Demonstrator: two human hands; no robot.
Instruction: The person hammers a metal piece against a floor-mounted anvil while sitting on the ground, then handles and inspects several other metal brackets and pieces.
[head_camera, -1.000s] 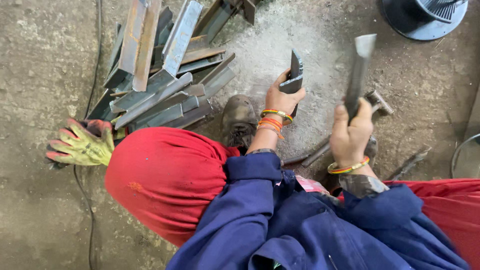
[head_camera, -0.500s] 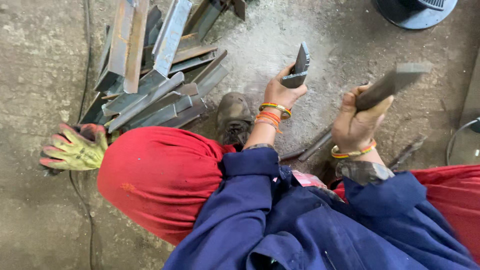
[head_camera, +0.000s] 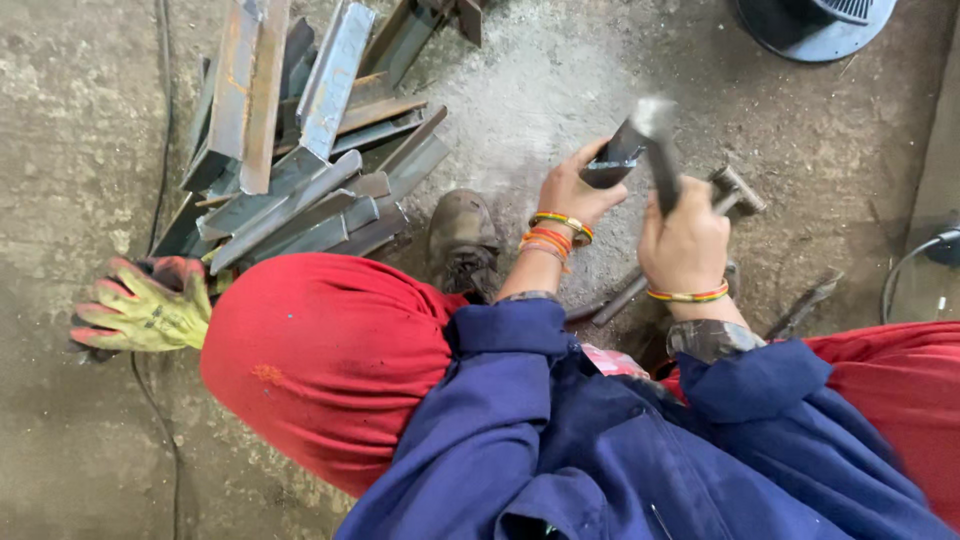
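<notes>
A short dark angle-iron offcut (head_camera: 612, 160) is gripped in the left hand (head_camera: 570, 192), the fingers closed around its lower end so that it is held upright just above the pale, dusty patch of concrete floor (head_camera: 520, 90); a flat metal bar (head_camera: 655, 150) is clenched in the right hand (head_camera: 686, 245), the fist fully wrapped around its shaft; compared with half a second ago, when the bar was raised high and slanted out to the right, it has now been swung down and inward, and its blurred upper end is seen touching or just beside the top of the offcut, though actual contact cannot be told through the motion blur; the offcut itself has hardly shifted in the left hand's grasp; from this it is judged that a blow is being landed on the piece, probably to knock slag or scale from it, and that the work is in mid-stroke rather than finished; a hammer (head_camera: 735, 190) is left lying on the floor just behind the right hand, untouched; a heap of similar steel angle pieces (head_camera: 290, 160) is stacked well apart to the left, beside a worn boot (head_camera: 462, 235); a yellow work glove (head_camera: 140, 310) is lying by the red-trousered knee (head_camera: 320, 360); a dark round fan base (head_camera: 810, 25) is visible at the top edge
</notes>
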